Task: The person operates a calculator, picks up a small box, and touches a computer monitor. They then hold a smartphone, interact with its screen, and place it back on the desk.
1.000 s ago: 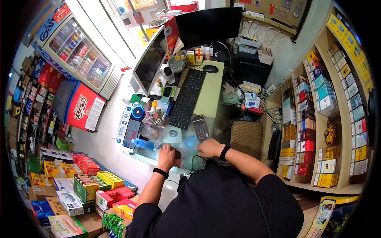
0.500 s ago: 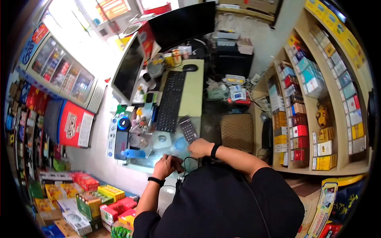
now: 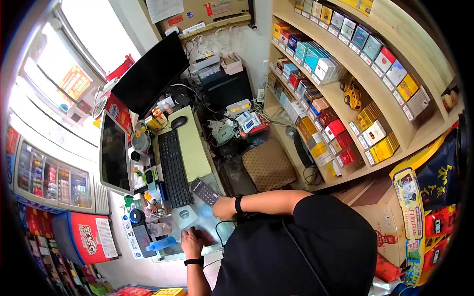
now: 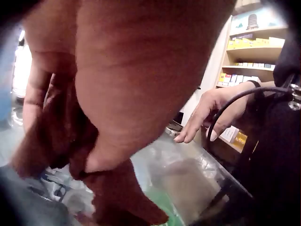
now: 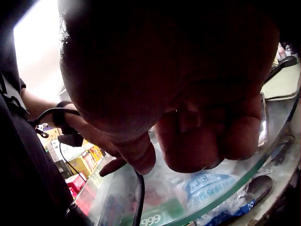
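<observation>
In the head view my left hand (image 3: 191, 241) is over the near end of the glass desktop (image 3: 176, 255), beside a blue bottle (image 3: 162, 243). Its thumb and fingers pinch a dark reddish-brown, cloth-like thing (image 4: 124, 200), which hangs below the thumb in the left wrist view. My right hand (image 3: 224, 208) is low over the glass, just short of a dark calculator (image 3: 205, 191). The left wrist view shows the right hand's fingers (image 4: 190, 129) loosely bent with nothing between them. From the right wrist they appear as a dark silhouette above the glass.
A black keyboard (image 3: 174, 170) and mouse (image 3: 178, 122) lie beyond the calculator, with two monitors (image 3: 114, 153) behind. A black cable (image 3: 217, 231) loops between the hands. To the right stand a woven-topped seat (image 3: 269, 165) and shelves of small boxes (image 3: 328, 133).
The head view has swung to the right, showing more of the shelves. The left hand still holds the brown thing, and the right hand stays near the calculator.
</observation>
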Demonstrator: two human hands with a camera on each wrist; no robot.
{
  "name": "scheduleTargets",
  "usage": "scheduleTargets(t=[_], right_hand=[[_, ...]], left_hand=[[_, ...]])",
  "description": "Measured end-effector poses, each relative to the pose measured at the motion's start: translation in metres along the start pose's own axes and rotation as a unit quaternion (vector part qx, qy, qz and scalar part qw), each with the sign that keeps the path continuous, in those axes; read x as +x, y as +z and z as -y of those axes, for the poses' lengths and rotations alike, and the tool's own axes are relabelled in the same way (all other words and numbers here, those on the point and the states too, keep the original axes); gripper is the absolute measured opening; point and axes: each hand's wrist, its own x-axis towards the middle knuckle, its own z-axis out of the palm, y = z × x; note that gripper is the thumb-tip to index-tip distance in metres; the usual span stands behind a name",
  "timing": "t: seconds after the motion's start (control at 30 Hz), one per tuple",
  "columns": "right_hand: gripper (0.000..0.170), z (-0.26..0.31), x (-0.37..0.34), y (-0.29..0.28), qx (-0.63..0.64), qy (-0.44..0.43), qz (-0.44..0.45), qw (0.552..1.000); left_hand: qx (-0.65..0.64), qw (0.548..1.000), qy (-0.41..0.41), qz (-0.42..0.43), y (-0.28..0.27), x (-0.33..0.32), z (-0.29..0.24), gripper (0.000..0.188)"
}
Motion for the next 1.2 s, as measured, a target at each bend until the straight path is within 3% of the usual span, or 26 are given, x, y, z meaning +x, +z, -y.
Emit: scheduleTargets(t=[0.03,0.13,0.27,0.37,0.4,0.43,0.5,0.53,0.57,0.63,0.7,0.73,0.87,1.0,1.1,1.2], right_hand=[[0.021,0.000,-0.001,0.000,0.002,-0.002,-0.011,1.000],[0.021,0.000,-0.003,0.002,0.004,-0.004,-0.025,1.000],[0.021,0.001,-0.002,0.002,0.006,0.000,-0.020,1.000],[0.022,-0.001,0.000,0.004,0.001,0.003,-0.008,1.000],[0.023,-0.001,-0.001,0.003,0.002,0.000,-0.005,1.000],[0.024,-0.001,-0.002,0.000,0.003,-0.004,-0.003,1.000],[0.025,0.000,-0.003,-0.003,0.001,-0.005,-0.002,1.000],[0.024,0.001,-0.003,-0.003,-0.002,-0.001,-0.004,1.000],[0.024,0.002,-0.003,-0.003,-0.003,0.002,-0.007,1.000],[0.024,0.000,-0.001,-0.002,0.002,-0.004,-0.003,1.000],[0.024,-0.002,0.002,0.001,0.005,-0.008,-0.004,1.000],[0.024,-0.002,0.003,0.003,0.003,-0.008,-0.007,1.000],[0.024,-0.004,0.002,0.005,0.003,-0.010,-0.016,1.000],[0.020,-0.005,-0.001,0.003,0.008,-0.002,-0.022,1.000],[0.019,-0.001,-0.003,0.005,0.021,-0.005,-0.031,0.999],[0.025,-0.004,-0.001,0.003,-0.013,-0.017,-0.008,1.000]], left_hand=[[-0.027,0.999,0.002,0.045,-0.001,-0.001,-0.001,0.057],[-0.077,0.994,0.021,0.079,-0.003,-0.007,-0.012,0.074],[-0.068,0.995,0.063,0.043,0.009,-0.007,-0.010,0.065],[-0.142,0.983,0.021,0.114,-0.010,0.000,-0.017,0.057],[-0.270,0.955,0.019,0.121,0.034,0.005,0.019,0.046],[-0.390,0.912,-0.010,0.129,0.031,0.006,0.016,0.044],[-0.610,0.777,-0.067,0.137,0.016,0.011,0.007,0.041],[-0.596,0.788,-0.077,0.131,-0.005,0.013,-0.002,0.038],[-0.624,0.772,-0.068,0.104,-0.006,0.014,-0.004,0.041],[-0.510,0.852,-0.093,0.078,-0.005,0.016,0.007,0.046],[-0.250,0.963,-0.083,0.046,-0.017,0.010,0.008,0.050],[-0.112,0.990,-0.076,0.027,-0.024,0.009,0.005,0.053],[-0.086,0.993,-0.055,-0.051,-0.013,0.001,0.014,0.048],[0.004,0.995,0.004,-0.100,-0.008,0.005,0.010,0.031],[-0.055,0.998,-0.023,-0.023,-0.005,0.007,0.008,0.033],[-0.073,0.996,-0.032,-0.034,-0.015,0.003,-0.012,0.053]])
